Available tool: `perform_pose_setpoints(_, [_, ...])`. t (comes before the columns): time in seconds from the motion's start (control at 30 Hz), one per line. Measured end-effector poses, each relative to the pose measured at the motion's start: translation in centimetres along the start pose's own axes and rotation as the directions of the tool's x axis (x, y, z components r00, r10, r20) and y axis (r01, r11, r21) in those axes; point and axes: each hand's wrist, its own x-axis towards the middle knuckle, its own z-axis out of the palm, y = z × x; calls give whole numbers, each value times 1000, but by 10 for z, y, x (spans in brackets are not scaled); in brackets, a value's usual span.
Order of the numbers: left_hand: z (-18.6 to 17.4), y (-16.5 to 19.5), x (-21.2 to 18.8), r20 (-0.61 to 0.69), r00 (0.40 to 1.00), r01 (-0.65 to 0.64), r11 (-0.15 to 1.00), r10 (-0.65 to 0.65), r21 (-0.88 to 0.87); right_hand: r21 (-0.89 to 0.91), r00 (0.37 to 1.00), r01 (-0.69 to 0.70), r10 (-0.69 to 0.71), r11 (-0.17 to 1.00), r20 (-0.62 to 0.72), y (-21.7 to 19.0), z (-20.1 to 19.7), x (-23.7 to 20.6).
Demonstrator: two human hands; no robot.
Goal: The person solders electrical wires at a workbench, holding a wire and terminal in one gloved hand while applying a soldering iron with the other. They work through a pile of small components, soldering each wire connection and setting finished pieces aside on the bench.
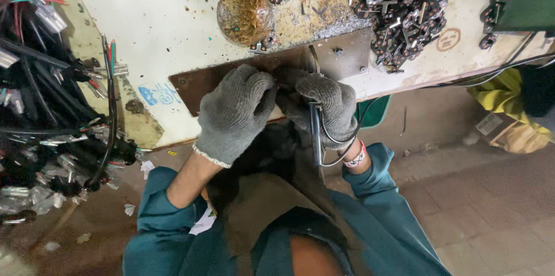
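At the centre of the frame, the left hand and the right hand, both in grey knit gloves, are pressing together over the near edge of a brown metal plate that is lying on the stained white table. The left fingers are curling shut into a loose fist; what they are gripping is hidden under the glove. The right fingers are clamping around a slim metal tool whose shaft is pointing down toward the lower middle of the frame, with a thin black wire looping beside the wrist. The tool is looking stiff, light and smooth, likely slippery in cloth gloves, so a full wrap low on the shaft seems the safest hold. A round jar of rusty bits is sitting just above the plate, a heap of small black metal parts is filling the upper right, and bundles of wires are crowding the left edge.
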Motion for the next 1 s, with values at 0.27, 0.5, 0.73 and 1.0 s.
perform_pose_setpoints(0.27, [10,-2,-3,-70,997,-34,998,38,50,-321,977,189,-146,928,155,41,-19,-43])
perform_pose_setpoints(0.5, [11,-1,-5,-32,999,-26,998,28,62,-268,975,207,-176,941,132,56,-12,-58])
perform_pose_setpoints(0.73, [8,2,-4,-62,997,-42,995,48,95,-304,955,206,-122,930,272,49,-18,-52])
perform_pose_setpoints(1.0, [5,6,-1,-65,996,-54,997,58,59,-259,876,315,-174,913,449,48,-24,-40])
